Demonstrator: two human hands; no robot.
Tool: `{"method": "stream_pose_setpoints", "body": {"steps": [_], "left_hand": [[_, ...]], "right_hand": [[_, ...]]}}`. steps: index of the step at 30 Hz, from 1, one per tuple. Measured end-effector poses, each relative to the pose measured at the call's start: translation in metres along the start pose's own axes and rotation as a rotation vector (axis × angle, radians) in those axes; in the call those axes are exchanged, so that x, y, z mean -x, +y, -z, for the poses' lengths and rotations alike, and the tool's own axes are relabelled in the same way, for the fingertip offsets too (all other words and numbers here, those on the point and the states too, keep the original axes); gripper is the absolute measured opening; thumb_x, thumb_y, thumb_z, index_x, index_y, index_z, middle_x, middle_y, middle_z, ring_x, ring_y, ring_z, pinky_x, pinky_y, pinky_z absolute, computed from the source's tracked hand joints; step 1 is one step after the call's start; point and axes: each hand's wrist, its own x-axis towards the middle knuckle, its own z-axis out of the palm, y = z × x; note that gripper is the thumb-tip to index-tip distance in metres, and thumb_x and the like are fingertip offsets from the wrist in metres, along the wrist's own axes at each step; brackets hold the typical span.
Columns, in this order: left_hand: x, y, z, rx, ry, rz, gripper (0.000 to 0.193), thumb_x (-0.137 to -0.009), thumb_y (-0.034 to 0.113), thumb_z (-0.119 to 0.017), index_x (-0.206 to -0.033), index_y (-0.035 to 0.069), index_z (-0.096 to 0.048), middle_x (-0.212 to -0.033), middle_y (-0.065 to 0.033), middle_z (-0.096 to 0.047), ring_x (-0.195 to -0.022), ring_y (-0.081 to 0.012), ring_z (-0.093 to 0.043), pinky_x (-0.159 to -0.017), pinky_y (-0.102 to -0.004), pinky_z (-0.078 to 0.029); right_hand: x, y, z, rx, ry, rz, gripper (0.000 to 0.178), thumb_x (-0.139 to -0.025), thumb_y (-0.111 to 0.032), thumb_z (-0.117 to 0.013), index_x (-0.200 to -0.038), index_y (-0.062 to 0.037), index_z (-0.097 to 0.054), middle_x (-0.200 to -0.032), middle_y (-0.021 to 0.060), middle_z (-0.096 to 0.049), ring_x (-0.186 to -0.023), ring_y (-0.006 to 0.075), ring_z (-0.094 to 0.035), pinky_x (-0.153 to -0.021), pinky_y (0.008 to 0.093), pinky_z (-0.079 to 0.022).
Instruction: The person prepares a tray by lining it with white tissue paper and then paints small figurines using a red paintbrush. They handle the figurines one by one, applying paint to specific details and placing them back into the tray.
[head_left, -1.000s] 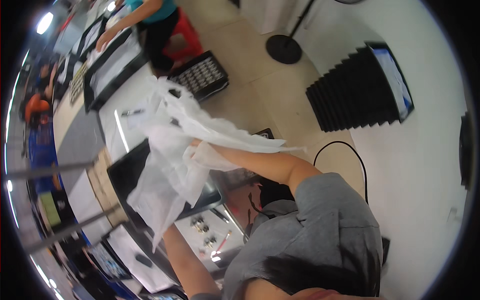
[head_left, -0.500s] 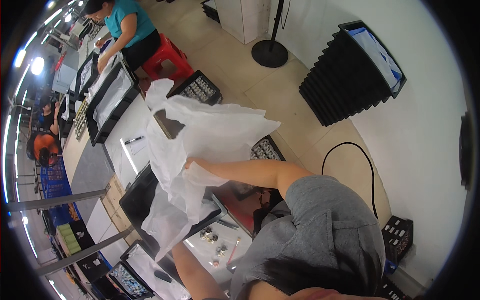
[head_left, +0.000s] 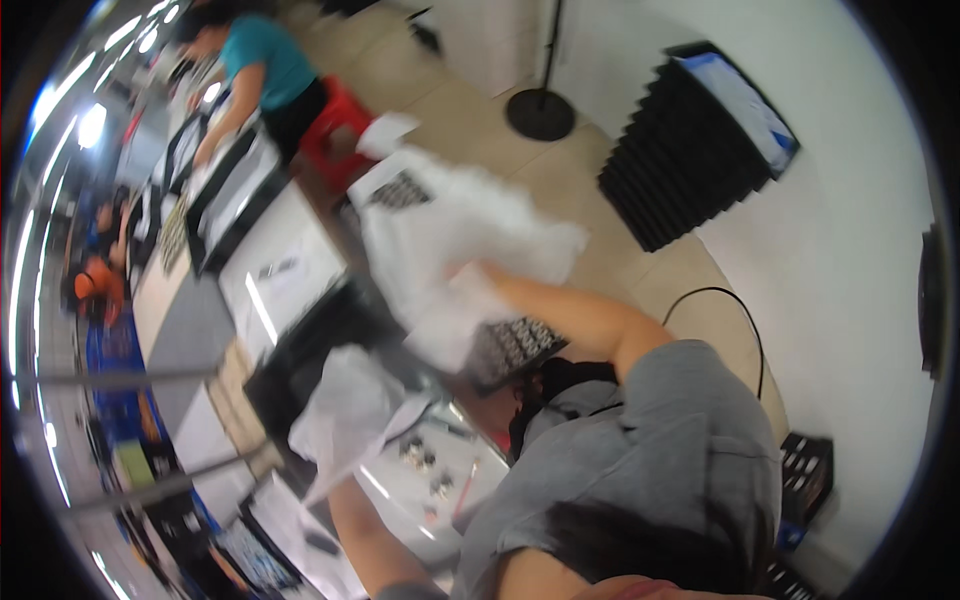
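Observation:
A thin, crumpled white sheet [head_left: 410,230], paper-like and blurred, is gripped by my right hand [head_left: 467,278] and hangs in the air right of the black tray. Beneath it, that hand's fingers are partly covered. My left forearm [head_left: 370,530] comes up from the lower edge to a second crumpled white sheet [head_left: 345,410], which hides the fingers of my left hand. This sheet is over the black tray [head_left: 275,385] on the white table. Small metallic pieces [head_left: 418,455] lie on the table [head_left: 400,500] close by, with a thin reddish stick [head_left: 468,490].
Crates of small parts [head_left: 515,350] stand low at my right. A tall stack of black trays [head_left: 690,150] is by the wall, near a black stand base [head_left: 540,115]. A co-worker in teal [head_left: 270,60] sits at a lined tray [head_left: 235,195]. A cable [head_left: 735,295] curves over the floor.
My right hand has swung right and up with its white sheet, apart now from the other sheet. My left arm stays at the tray. The view has shifted slightly.

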Motion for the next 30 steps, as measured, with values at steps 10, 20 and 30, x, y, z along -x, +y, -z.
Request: {"method": "stream_pose_setpoints", "body": {"steps": [10, 20, 30], "left_hand": [[0.030, 0.034, 0.003, 0.207, 0.127, 0.029, 0.025, -0.074, 0.017, -0.057, -0.098, 0.011, -0.062, -0.105, -0.0131, -0.056, -0.104, -0.0301, -0.050, -0.089, -0.0400, -0.039], [0.044, 0.072, -0.061, 0.204, 0.021, 0.138, 0.027, -0.075, 0.019, -0.056, -0.101, 0.012, -0.061, -0.107, -0.0123, -0.056, -0.105, -0.0296, -0.050, -0.090, -0.0403, -0.039], [0.032, 0.101, -0.101, 0.192, -0.098, 0.118, 0.029, -0.077, 0.021, -0.056, -0.104, 0.012, -0.061, -0.110, -0.0115, -0.056, -0.107, -0.0291, -0.049, -0.090, -0.0406, -0.039]], "right_hand": [[0.080, -0.030, 0.056, 0.405, -0.615, -0.069, 0.026, -0.078, -0.023, -0.057, -0.090, -0.0006, -0.057, -0.083, 0.0213, -0.061, -0.079, 0.0376, -0.058, -0.071, 0.0401, -0.047], [0.069, -0.085, 0.018, 0.273, -0.691, 0.286, 0.045, -0.067, -0.016, -0.065, -0.109, -0.0068, -0.051, -0.103, 0.0185, -0.055, -0.083, 0.0372, -0.057, -0.073, 0.0406, -0.046], [0.023, -0.117, -0.053, 0.334, -0.939, 0.402, 0.062, -0.062, -0.004, -0.065, -0.116, -0.0312, -0.053, -0.140, 0.0131, -0.023, -0.079, 0.0320, -0.060, -0.073, 0.0375, -0.049]]}}
